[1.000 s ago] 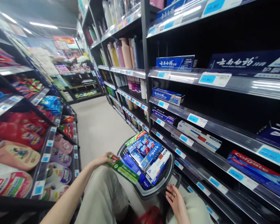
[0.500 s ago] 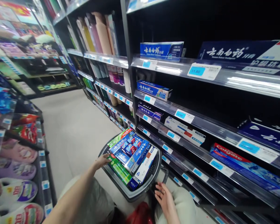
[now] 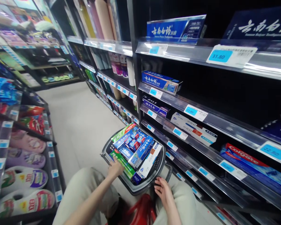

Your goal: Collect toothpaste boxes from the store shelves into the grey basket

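Note:
A grey shopping basket (image 3: 152, 184) sits on the floor before my knees, packed with several toothpaste boxes. My left hand (image 3: 115, 168) rests on a green toothpaste box (image 3: 122, 162) at the basket's near left side, fingers curled over it. My right hand (image 3: 163, 191) lies by the basket's near right rim above my knee, fingers loosely bent and apart, holding nothing. Blue toothpaste boxes (image 3: 142, 148) and a white box (image 3: 150, 160) fill the rest of the basket.
Black shelving on the right carries a blue toothpaste box (image 3: 161, 82), a white box (image 3: 194, 128) and a red Colgate box (image 3: 253, 165), with blue price tags. Slippers (image 3: 25, 178) fill the left rack. A red stool (image 3: 140, 211) shows between my legs. The aisle floor (image 3: 79, 125) runs ahead.
My left hand brought the green box from outside the basket's left rim down into the basket and now lies on it. The view swung right and closer to the shelves.

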Available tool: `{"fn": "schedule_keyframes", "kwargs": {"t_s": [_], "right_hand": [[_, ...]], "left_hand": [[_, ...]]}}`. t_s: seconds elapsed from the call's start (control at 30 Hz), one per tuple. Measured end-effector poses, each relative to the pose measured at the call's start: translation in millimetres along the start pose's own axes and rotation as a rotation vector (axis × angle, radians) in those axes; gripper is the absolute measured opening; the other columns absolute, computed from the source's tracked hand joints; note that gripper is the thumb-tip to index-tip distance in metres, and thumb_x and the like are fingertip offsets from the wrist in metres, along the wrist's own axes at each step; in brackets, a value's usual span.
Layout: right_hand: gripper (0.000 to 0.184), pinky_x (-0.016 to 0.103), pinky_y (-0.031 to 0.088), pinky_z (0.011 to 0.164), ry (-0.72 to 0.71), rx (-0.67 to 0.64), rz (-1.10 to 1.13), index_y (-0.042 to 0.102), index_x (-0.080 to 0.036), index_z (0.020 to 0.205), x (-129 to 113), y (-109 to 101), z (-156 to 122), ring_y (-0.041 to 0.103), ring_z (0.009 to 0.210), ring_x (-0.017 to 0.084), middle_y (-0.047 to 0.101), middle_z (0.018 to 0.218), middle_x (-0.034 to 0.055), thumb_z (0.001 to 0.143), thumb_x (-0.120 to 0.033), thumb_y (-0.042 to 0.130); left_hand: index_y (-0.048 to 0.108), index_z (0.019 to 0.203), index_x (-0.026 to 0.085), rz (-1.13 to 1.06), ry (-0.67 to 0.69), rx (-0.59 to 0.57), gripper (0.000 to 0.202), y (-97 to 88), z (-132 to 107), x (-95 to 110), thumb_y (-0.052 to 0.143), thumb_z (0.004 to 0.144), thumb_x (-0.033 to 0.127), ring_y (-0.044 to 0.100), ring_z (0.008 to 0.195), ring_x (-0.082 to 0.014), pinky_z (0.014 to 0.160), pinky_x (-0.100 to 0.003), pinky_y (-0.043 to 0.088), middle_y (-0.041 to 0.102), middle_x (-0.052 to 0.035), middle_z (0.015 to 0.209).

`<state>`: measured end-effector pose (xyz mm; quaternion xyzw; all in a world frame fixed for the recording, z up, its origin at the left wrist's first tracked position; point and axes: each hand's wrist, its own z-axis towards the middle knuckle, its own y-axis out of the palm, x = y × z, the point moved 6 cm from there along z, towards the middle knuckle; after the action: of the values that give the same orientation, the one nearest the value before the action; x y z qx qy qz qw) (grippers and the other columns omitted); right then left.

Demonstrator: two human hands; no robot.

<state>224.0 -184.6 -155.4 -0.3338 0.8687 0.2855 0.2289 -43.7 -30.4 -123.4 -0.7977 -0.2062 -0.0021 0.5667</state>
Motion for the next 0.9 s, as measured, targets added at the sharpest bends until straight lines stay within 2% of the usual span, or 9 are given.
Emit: {"fn": "schedule_keyframes", "kwargs": {"t_s": [0.07, 0.13, 0.17, 0.2, 0.27, 0.4, 0.6, 0.77, 0.9], "right_hand": [[0.054, 0.025, 0.042, 0.061, -0.001, -0.012, -0.008, 0.067, -0.017, 0.083, 1, 1, 1, 0.060, 0.059, 0.012, 0.070, 0.072, 0.0003, 0.044, -0.051, 0.082], [0.051, 0.024, 0.042, 0.059, 0.000, -0.022, -0.020, 0.067, -0.018, 0.083, 2, 3, 2, 0.060, 0.058, 0.012, 0.070, 0.072, -0.0002, 0.046, -0.050, 0.081], [0.050, 0.024, 0.041, 0.058, -0.001, -0.025, -0.025, 0.067, -0.019, 0.083, 2, 3, 2, 0.060, 0.058, 0.012, 0.070, 0.072, -0.0004, 0.046, -0.050, 0.081], [0.049, 0.024, 0.041, 0.058, -0.002, -0.027, -0.026, 0.066, -0.019, 0.083, 3, 4, 2, 0.060, 0.057, 0.012, 0.070, 0.072, -0.0005, 0.047, -0.049, 0.081], [0.049, 0.024, 0.041, 0.057, -0.008, -0.025, -0.022, 0.066, -0.019, 0.082, 4, 4, 1, 0.060, 0.056, 0.012, 0.069, 0.071, -0.0004, 0.046, -0.049, 0.081], [0.050, 0.024, 0.041, 0.057, -0.051, -0.039, 0.021, 0.065, -0.018, 0.081, 3, 1, -3, 0.060, 0.056, 0.012, 0.069, 0.071, 0.0006, 0.046, -0.050, 0.080], [0.050, 0.023, 0.042, 0.056, -0.070, -0.048, 0.076, 0.065, -0.017, 0.082, 0, -4, -5, 0.060, 0.056, 0.012, 0.069, 0.071, 0.0009, 0.047, -0.050, 0.080], [0.050, 0.022, 0.041, 0.053, -0.051, -0.043, 0.091, 0.065, -0.016, 0.081, -4, 0, -7, 0.059, 0.054, 0.011, 0.068, 0.071, 0.0021, 0.046, -0.048, 0.080], [0.048, 0.022, 0.039, 0.050, -0.074, -0.025, 0.114, 0.063, -0.017, 0.079, -9, 3, -6, 0.055, 0.049, 0.010, 0.066, 0.067, 0.0017, 0.046, -0.049, 0.078]], "left_hand": [[0.019, 0.142, 0.000, 0.036, 0.218, 0.076, 0.068, -5.8, -35, 33, 0.042, 0.081, 0.019, 0.036, 0.127, -0.0450, 0.100, -0.058, 0.029, 0.029, -0.0335, 0.141], [0.032, 0.142, 0.016, 0.054, 0.473, 0.063, 0.063, 1.5, -67, 72, 0.046, 0.081, 0.021, 0.034, 0.131, -0.0323, 0.109, -0.046, 0.025, 0.036, -0.0179, 0.143], [0.039, 0.139, 0.026, 0.075, 0.646, 0.019, 0.061, 11.2, -81, 94, 0.052, 0.079, 0.023, 0.037, 0.129, -0.0284, 0.110, -0.042, 0.025, 0.040, -0.0096, 0.143], [0.041, 0.138, 0.028, 0.161, 0.885, -0.009, 0.059, 24.1, -96, 116, 0.052, 0.081, 0.028, 0.037, 0.129, -0.0309, 0.110, -0.046, 0.025, 0.039, -0.0087, 0.145], [0.045, 0.136, 0.033, 0.368, 1.126, -0.042, 0.054, 53.6, -105, 143, 0.054, 0.083, 0.035, 0.030, 0.134, -0.0368, 0.110, -0.055, 0.023, 0.031, -0.0045, 0.152], [0.056, 0.128, 0.032, 0.491, 1.114, -0.007, 0.048, 90.4, -77, 160, 0.053, 0.082, 0.023, 0.017, 0.140, -0.0419, 0.111, -0.067, 0.009, 0.037, -0.0023, 0.149], [0.040, 0.140, 0.025, 0.557, 1.041, 0.053, 0.064, 101.4, -58, 154, 0.050, 0.079, 0.011, 0.011, 0.140, -0.0437, 0.112, -0.067, 0.008, 0.030, -0.0028, 0.152], [0.048, 0.136, 0.025, 0.549, 1.048, 0.037, 0.057, 91.1, -84, 164, 0.055, 0.080, 0.020, 0.009, 0.140, -0.0456, 0.109, -0.071, 0.006, 0.027, -0.0090, 0.153], [0.048, 0.135, 0.023, 0.358, 1.124, -0.081, 0.054, 61.1, -127, 161, 0.046, 0.082, 0.019, 0.024, 0.139, -0.0378, 0.109, -0.062, 0.022, 0.033, -0.0120, 0.150]]}}
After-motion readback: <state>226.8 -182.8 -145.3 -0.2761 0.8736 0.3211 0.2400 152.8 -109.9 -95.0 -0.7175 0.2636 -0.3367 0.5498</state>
